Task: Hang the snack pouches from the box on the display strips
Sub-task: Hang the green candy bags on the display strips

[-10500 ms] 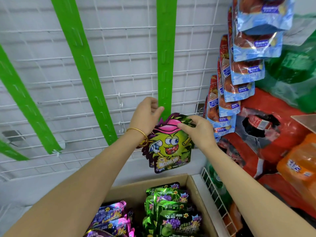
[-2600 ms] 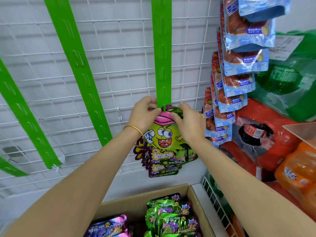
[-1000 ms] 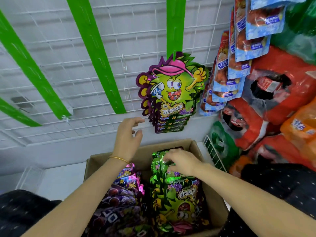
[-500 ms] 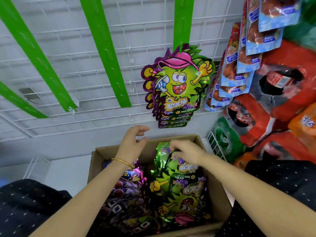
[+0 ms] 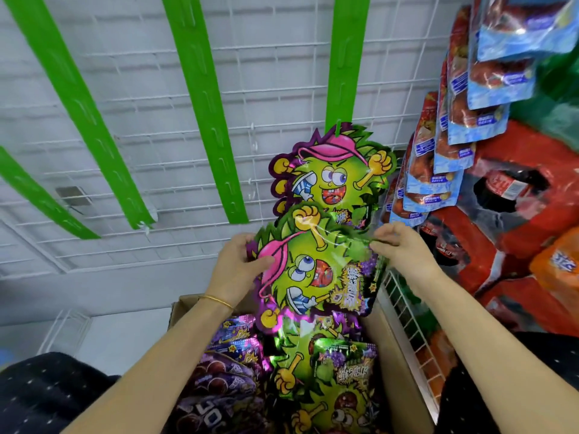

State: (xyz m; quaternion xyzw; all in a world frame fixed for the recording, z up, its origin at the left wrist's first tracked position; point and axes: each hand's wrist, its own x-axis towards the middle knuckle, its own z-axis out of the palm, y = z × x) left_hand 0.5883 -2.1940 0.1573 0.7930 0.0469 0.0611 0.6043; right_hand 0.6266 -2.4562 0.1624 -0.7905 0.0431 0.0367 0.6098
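The box (image 5: 395, 364) sits nearest, with green pouches (image 5: 329, 380) stacked against its right wall and purple pouches (image 5: 225, 371) along its left side. Just above the box's far edge, one snack pouch (image 5: 313, 270) is held turned sideways, cap end to the left. The left hand (image 5: 238, 264) grips the cap end, thumb across the front and fingers behind. The right hand (image 5: 401, 245) pinches the opposite edge with curled fingers. The pouch's hang hole cannot be made out. Beyond it, the hung pouches (image 5: 332, 180) occupy the lower end of the display strip (image 5: 344, 57), overlapping in a stack. The two empty strips (image 5: 203, 104) hang to the left on the wire grid (image 5: 282, 73). Likely faults: the pouch probably has to be turned upright first, and the glossy film may slip from a two-point hold during that turn. Raising it past the hung stack may knock those pouches off their hooks. The strip looks flexible and may swing away under pressure, so the hole misses the next free hook.
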